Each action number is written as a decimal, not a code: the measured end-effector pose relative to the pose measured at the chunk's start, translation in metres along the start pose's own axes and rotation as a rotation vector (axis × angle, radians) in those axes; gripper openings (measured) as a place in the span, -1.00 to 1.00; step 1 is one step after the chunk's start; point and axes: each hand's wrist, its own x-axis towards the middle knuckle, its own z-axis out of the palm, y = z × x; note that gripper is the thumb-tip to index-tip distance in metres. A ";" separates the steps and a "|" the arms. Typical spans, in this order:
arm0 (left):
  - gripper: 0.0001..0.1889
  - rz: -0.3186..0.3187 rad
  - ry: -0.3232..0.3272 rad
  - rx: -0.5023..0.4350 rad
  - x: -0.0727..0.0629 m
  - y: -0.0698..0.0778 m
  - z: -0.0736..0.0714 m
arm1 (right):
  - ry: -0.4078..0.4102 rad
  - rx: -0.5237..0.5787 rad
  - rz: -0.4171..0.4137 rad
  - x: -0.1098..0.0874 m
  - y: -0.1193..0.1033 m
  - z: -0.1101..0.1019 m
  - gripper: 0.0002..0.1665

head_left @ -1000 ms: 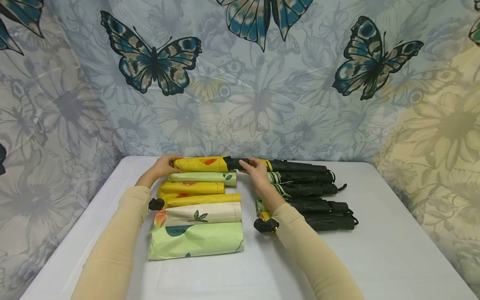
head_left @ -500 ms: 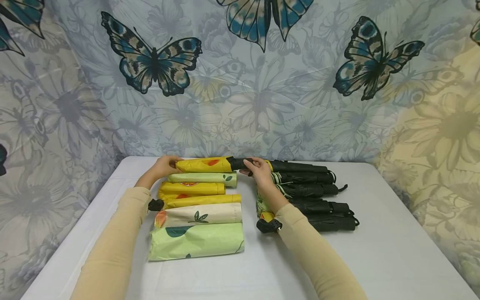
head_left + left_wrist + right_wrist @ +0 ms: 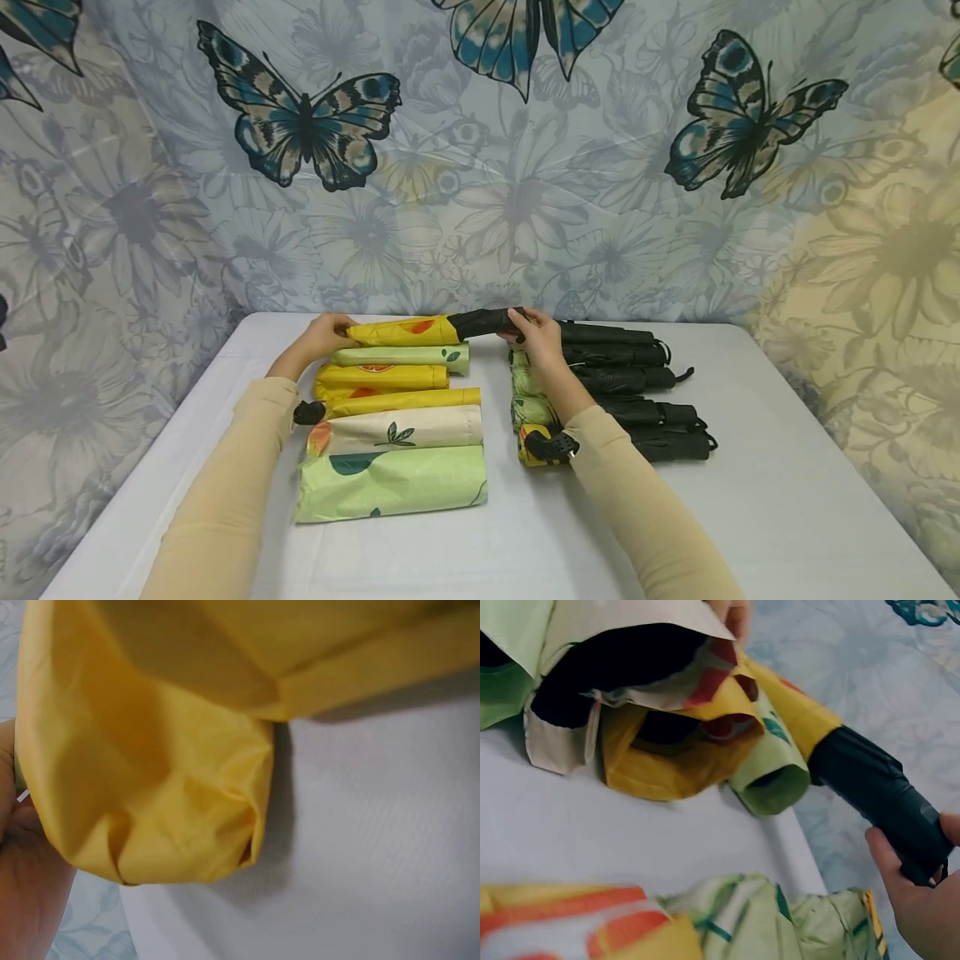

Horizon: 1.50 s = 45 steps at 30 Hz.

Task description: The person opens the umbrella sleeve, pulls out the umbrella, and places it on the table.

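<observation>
At the far edge of the table, a folded black umbrella [image 3: 487, 322] sticks out of a yellow fabric sleeve [image 3: 403, 332] with an orange-red print. My left hand [image 3: 324, 337] grips the sleeve's left end. My right hand [image 3: 542, 340] holds the umbrella's black end, fingers and thumb curled round it, as the right wrist view also shows, where the umbrella [image 3: 874, 791] slants out of its sleeve. The left wrist view is mostly filled by a nearer yellow sleeve [image 3: 165, 795], with part of my left hand [image 3: 34, 881] behind it.
Nearer me on the left lie several sleeves: a narrow green one [image 3: 405, 358], yellow ones [image 3: 386, 377], a cream one [image 3: 435, 427] and a wide green one [image 3: 420, 483]. On the right, several folded umbrellas [image 3: 652, 412] lie side by side on the white table [image 3: 772, 500]. A patterned cloth hangs behind.
My right hand has moved right with the umbrella's end, and a longer black stretch shows outside the yellow sleeve. My left hand stays at the sleeve's left end.
</observation>
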 end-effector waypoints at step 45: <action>-0.61 -0.061 -0.006 -0.005 -0.005 -0.003 0.004 | 0.236 0.221 -0.020 0.004 -0.029 -0.122 -0.32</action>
